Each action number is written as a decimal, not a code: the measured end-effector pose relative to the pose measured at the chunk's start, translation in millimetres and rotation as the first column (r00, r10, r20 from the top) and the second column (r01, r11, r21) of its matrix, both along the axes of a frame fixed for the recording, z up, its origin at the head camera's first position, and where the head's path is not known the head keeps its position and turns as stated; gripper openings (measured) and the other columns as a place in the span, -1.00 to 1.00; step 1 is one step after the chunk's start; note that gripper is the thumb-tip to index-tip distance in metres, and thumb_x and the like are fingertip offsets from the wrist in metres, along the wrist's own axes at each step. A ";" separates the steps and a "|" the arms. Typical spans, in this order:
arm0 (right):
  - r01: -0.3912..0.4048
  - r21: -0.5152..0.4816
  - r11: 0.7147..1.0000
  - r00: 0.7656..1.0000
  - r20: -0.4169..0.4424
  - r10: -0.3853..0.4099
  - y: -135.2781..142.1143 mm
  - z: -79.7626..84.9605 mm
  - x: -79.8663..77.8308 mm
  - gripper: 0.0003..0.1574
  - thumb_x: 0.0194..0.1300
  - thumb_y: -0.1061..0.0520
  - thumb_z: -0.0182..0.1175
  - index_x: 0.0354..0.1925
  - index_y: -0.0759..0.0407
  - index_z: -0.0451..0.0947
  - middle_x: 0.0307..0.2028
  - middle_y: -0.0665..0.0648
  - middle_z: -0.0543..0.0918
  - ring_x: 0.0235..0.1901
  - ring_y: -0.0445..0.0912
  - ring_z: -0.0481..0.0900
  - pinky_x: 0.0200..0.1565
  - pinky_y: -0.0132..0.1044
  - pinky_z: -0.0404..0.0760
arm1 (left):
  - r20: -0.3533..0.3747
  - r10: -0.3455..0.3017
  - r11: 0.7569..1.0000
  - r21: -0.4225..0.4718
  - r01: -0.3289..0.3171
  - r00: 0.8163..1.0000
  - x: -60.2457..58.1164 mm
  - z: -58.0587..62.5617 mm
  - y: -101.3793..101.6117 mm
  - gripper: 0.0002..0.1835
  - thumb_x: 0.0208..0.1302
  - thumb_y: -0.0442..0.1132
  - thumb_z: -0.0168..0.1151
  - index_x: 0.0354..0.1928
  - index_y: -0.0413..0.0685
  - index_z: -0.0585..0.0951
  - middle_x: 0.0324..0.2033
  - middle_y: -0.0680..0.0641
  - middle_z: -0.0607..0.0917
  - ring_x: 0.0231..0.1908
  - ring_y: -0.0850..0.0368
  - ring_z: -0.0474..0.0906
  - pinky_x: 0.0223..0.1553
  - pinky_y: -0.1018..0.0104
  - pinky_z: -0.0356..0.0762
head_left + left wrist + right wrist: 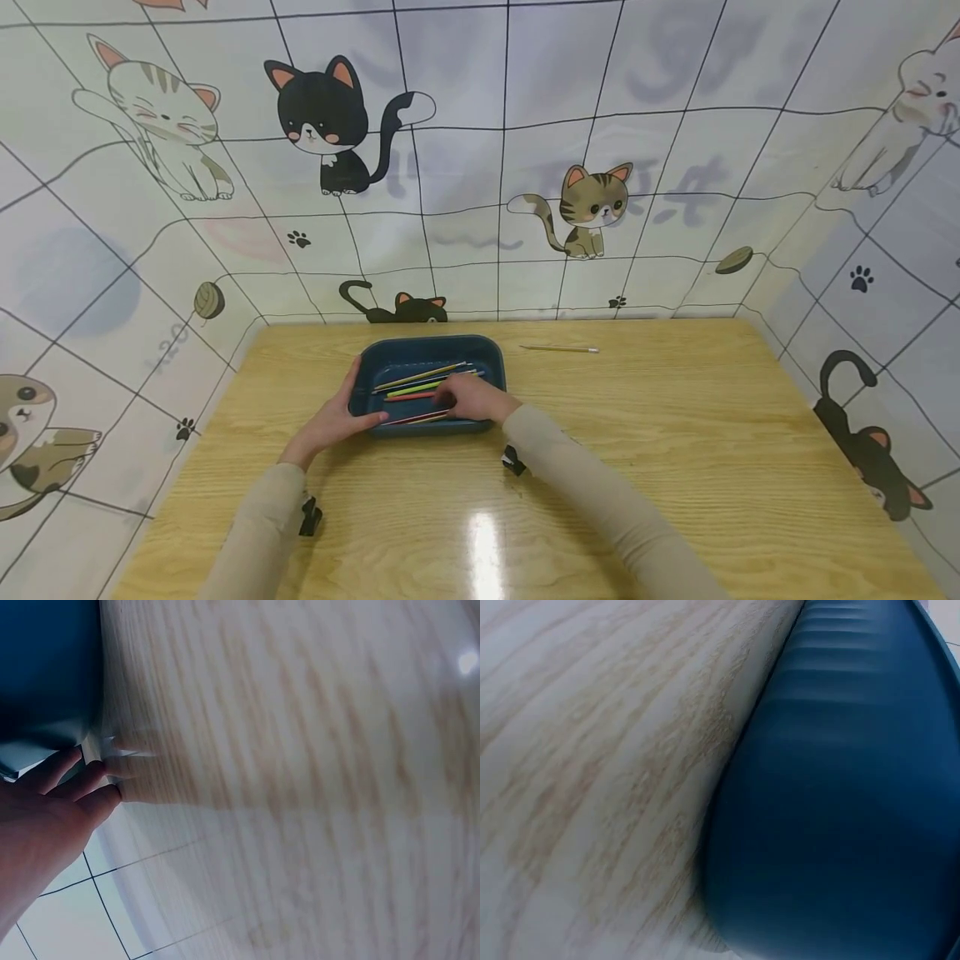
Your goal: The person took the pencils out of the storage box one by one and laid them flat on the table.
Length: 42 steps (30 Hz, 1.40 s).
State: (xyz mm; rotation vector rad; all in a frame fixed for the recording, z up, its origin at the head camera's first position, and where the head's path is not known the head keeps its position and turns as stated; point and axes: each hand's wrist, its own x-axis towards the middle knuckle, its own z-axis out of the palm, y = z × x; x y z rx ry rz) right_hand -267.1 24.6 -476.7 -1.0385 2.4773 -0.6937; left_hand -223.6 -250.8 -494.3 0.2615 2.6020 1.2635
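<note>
A dark blue plastic tray [491, 354] with rounded corners stands toward the back of the table. Several slim pencils lie in it, among them a yellow-green pencil [412, 388], a red pencil [405, 397] and a dark red one [416, 418]. My left hand [337, 419] holds the tray's left front corner, thumb over the rim and fingers along the outer wall. My right hand [472, 397] reaches over the front rim, its bent fingers down among the pencils. Its fingertips are hidden, so a pinch on a pencil cannot be made out. The right wrist view shows only tray wall [832, 810] and tabletop.
Behind and right of the tray, a light yellow pencil [558, 348] lies on the wooden table [637, 433]. Walls covered with cat-print sheeting [465, 167] enclose the back and both sides. Small black devices [513, 460] sit at both wrists.
</note>
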 end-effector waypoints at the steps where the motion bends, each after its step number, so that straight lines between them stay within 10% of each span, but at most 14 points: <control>1: 0.001 0.004 1.000 1.000 -0.004 -0.001 -0.2 -0.1 -0.5 -0.67 0.24 0.33 0.29 0.00 0.29 0.62 -0.12 0.14 0.66 -0.12 -0.05 0.61 -0.07 -0.29 0.54 | 0.001 0.000 1.000 -0.001 0.000 1.000 -0.2 0.3 0.0 0.21 0.15 0.05 0.38 0.53 0.17 -0.36 0.47 -0.32 -0.20 0.36 -0.46 -0.08 0.25 -0.33 -0.02; 20: 0.060 -0.194 0.979 0.990 0.140 -0.032 9.6 -4.6 -10.2 -0.68 0.21 0.38 0.26 -0.03 0.32 0.59 -0.34 0.09 0.63 -0.36 -0.18 0.52 -0.24 -0.36 0.51 | -0.003 -0.007 1.000 -0.011 0.007 1.000 -2.4 1.1 2.7 0.21 0.15 0.06 0.37 0.53 0.17 -0.36 0.48 -0.30 -0.22 0.37 -0.45 -0.10 0.25 -0.34 -0.03; 42: 0.084 -0.397 0.914 0.994 0.093 -0.051 25.5 14.4 -6.3 -0.76 0.28 0.29 0.23 -0.06 0.24 0.63 -0.22 0.01 0.67 -0.28 -0.19 0.54 -0.18 -0.32 0.53 | -0.003 0.010 1.000 0.013 -0.010 1.000 1.1 -0.3 1.4 0.21 0.15 0.05 0.39 0.53 0.19 -0.36 0.48 -0.29 -0.19 0.38 -0.42 -0.12 0.27 -0.32 -0.07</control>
